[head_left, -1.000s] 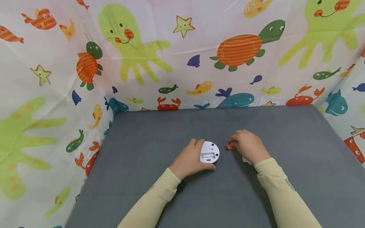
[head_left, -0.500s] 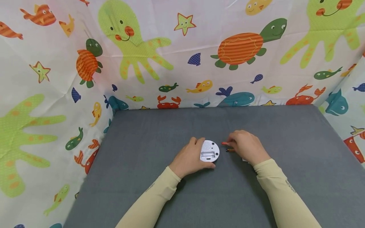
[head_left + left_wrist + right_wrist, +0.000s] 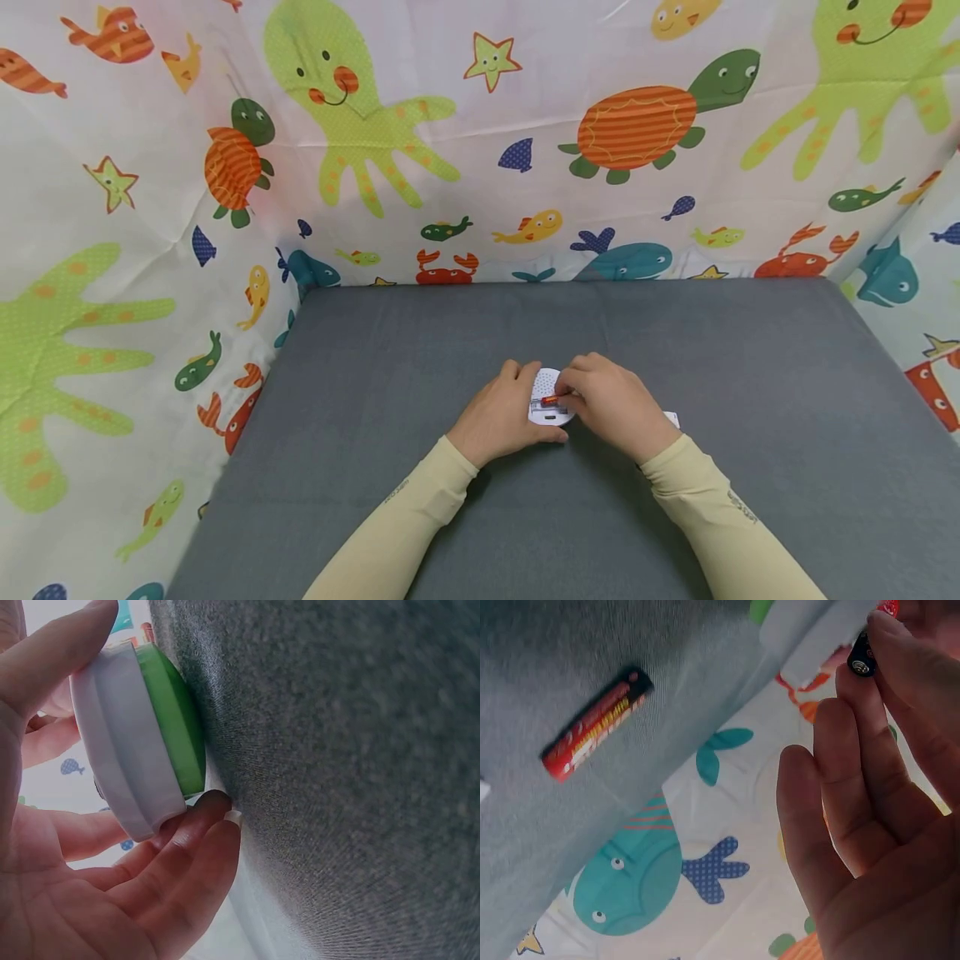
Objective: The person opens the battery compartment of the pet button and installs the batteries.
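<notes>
My left hand grips a round white device by its rim, fingers and thumb spread around it. The device sits with its speaker holes and battery compartment facing up; its green underside shows in the left wrist view. Between thumb and fingertips my right hand pinches a small red and black battery, held at the compartment. Whether it is seated there I cannot tell. A second battery, also red and black, lies on the grey cloth in the right wrist view; in the head view my right hand hides it.
A small white piece lies on the grey tabletop, partly hidden by my right wrist. A white curtain printed with sea animals stands behind the table and along its sides.
My right hand has picked one battery off the cloth and carried it left to the device. The left hand has stayed around the device. More of the white piece shows.
</notes>
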`<state>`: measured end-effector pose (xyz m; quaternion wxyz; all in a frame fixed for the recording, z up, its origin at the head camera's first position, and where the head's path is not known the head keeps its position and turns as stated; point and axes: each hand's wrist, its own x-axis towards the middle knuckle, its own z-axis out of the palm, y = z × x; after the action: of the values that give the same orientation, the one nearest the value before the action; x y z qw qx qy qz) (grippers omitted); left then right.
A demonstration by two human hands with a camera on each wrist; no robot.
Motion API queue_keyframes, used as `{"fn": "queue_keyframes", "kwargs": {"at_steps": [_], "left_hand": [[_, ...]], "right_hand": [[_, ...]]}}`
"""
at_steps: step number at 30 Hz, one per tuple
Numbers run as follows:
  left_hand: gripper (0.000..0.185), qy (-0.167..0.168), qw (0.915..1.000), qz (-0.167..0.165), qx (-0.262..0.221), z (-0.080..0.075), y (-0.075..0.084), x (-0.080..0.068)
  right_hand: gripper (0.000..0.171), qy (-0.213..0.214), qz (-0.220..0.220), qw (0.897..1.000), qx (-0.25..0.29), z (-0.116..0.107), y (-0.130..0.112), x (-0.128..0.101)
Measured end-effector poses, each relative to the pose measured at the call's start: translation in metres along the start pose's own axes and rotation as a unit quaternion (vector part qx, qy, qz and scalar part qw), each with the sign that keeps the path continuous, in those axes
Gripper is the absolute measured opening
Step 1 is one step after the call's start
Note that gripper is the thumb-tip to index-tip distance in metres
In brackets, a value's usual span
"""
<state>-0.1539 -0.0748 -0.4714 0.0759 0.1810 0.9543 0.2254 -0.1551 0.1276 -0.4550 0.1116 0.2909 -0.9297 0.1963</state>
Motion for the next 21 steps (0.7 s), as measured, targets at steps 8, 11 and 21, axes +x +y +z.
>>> {"fn": "queue_keyframes", "kwargs": {"at_steps": [8, 11, 21], "left_hand": [[0.1, 0.003, 0.9999, 0.007, -0.009, 0.0007, 0.0024, 0.004], [0.101, 0.0, 1.0, 0.004, -0.003, 0.0011, 0.0035, 0.0059], [0.105, 0.003, 1.0, 0.002, 0.006, 0.0021, 0.0017, 0.0016]], "right_hand": [[0.017, 0.004, -0.006, 1.0, 0.004, 0.0072, -0.0003, 0.0001], [0.013, -0.004, 0.047, 0.998, 0.038, 0.0054, 0.0014, 0.0009], [0.013, -0.039, 0.214, 0.963, 0.157, 0.0071, 0.0017, 0.0005]]}}
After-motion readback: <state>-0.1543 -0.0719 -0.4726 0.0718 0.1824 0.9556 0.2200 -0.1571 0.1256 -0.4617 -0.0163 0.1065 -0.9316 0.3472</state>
